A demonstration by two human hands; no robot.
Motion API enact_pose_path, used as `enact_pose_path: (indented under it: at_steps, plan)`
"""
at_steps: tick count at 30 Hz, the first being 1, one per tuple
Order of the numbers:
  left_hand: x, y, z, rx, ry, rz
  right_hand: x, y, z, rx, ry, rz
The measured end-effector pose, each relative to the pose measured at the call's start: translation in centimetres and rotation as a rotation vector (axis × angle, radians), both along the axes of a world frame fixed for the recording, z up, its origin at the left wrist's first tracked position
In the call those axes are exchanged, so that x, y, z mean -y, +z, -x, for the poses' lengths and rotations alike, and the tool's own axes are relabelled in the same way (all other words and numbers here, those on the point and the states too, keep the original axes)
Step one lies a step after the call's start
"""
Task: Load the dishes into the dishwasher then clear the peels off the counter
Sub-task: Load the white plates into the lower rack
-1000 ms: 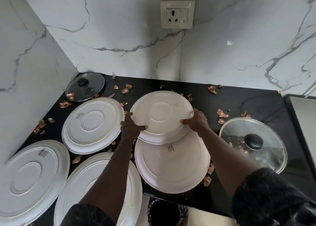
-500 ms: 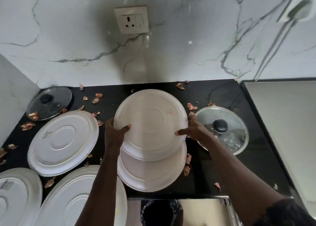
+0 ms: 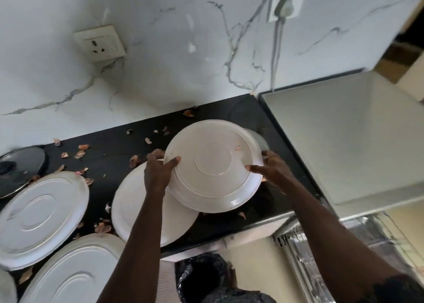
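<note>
Since the earlier frame our plate [image 3: 213,165] has swung right, clear of the counter [image 3: 119,146]. Left hand [image 3: 158,171] and right hand [image 3: 273,171] grip opposite rims. Loading step; next, we judge, lower it into the dishwasher rack [image 3: 298,240].

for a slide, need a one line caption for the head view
The left hand and right hand hold an upside-down white plate above the black counter, among other plates and scattered peels.

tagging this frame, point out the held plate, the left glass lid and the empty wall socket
held plate [image 3: 213,162]: head view, middle of its underside
glass lid [image 3: 27,162]: head view, glass right of knob
empty wall socket [image 3: 99,43]: head view, faceplate centre
</note>
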State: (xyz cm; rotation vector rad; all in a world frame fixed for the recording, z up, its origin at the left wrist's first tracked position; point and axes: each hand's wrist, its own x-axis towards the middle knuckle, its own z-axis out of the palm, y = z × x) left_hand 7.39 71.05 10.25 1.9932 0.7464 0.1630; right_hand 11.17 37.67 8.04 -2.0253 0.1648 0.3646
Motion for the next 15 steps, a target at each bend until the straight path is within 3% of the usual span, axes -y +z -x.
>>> enact_pose_path:
  at_steps: [5,15]
  plan:
    - [6.5,0.8,1.2,-0.034,-0.135,-0.132,6.0,0.7,3.7,0.023,-0.064,0.082]
    - [19.3,1.8,3.8,0.001,-0.398,-0.119,18.6,1.6,13.1,0.108,-0.413,0.081]
